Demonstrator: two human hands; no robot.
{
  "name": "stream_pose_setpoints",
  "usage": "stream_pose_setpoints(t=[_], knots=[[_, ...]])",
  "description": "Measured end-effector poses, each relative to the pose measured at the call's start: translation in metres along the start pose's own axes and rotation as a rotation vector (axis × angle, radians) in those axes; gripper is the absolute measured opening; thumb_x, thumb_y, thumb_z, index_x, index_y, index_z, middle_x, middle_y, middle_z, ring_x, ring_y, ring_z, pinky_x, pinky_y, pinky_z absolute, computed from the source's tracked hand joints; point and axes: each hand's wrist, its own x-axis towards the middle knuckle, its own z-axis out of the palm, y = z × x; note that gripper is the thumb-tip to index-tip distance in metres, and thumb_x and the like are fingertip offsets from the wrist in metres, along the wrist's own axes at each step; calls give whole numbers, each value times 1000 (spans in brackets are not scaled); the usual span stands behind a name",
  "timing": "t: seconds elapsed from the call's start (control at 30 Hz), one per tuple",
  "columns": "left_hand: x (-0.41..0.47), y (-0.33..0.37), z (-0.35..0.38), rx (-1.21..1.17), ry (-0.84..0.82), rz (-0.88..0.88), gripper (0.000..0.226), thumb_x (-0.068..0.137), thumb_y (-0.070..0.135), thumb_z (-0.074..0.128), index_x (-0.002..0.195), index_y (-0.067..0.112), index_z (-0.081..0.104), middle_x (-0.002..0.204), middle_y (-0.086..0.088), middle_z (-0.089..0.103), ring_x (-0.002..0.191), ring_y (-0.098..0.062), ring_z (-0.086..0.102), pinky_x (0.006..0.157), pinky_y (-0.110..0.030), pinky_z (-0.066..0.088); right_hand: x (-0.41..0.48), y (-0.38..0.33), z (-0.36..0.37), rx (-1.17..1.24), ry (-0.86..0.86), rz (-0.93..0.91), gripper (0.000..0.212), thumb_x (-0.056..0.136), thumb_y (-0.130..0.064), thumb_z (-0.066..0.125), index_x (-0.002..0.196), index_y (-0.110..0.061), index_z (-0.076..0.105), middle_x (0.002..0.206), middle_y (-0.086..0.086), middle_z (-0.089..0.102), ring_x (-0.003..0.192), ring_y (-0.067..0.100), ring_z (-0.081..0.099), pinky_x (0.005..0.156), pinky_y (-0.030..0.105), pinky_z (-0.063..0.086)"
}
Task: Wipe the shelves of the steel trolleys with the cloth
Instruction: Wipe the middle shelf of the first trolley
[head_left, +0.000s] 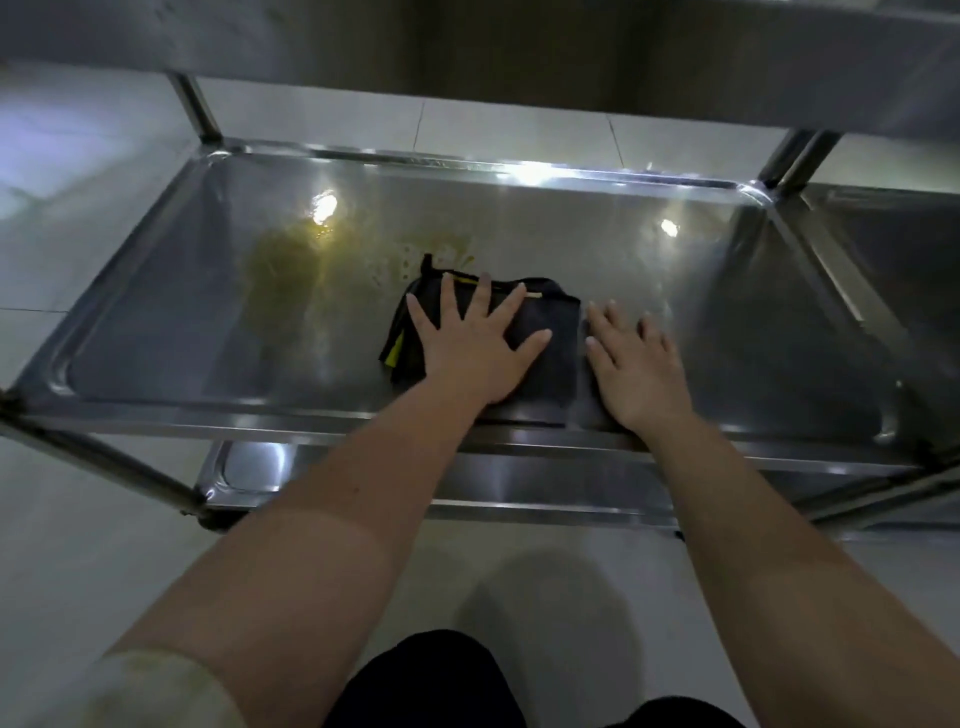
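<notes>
The left forearm angles in from the lower left and the right forearm from the lower right, both bare and stretched forward. The left hand lies palm down, fingers straight and spread wide, thumb out to the right. The right hand, just beside it, is also palm down, its fingers straight and slightly parted.

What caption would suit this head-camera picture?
Left hand presses a dark cloth on a steel trolley shelf near a yellowish stain; right hand lies open beside it.

Pale glossy tiled floor, thin grout lines, bluish light patch at left
</notes>
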Motion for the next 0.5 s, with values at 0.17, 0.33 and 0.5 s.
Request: stream_pose_setpoints(t=[0.17,0.33,0.5], knots=[[51,-44,-15,22,-65,-75,75,85,83,9,152,51,1,166,4,-2,149,-38,-13,108,-72,-14,4,-4,11,-169,-44,25,59,97,-65,12,153,-48,2,165,-8,0,150,33,0,119,47,-1],[22,-37,-16,28,-66,-32,78,81,86,3,150,51,-8,165,2,-8,147,-40,-16,107,-73,-14,3,-6,2,-169,-58,36,59,98,-64,12,153,-47,0,165,-7,-2,150,33,-2,120,47,-1],[-47,-36,2,30,-32,-84,103,56,102,-9,147,53,-16,164,1,-17,146,-39,-21,102,-68,-23,16,-18,-2,-137,-191,136,59,97,-65,12,151,-50,-5,164,-8,-9,149,36,-9,119,53,-5]])
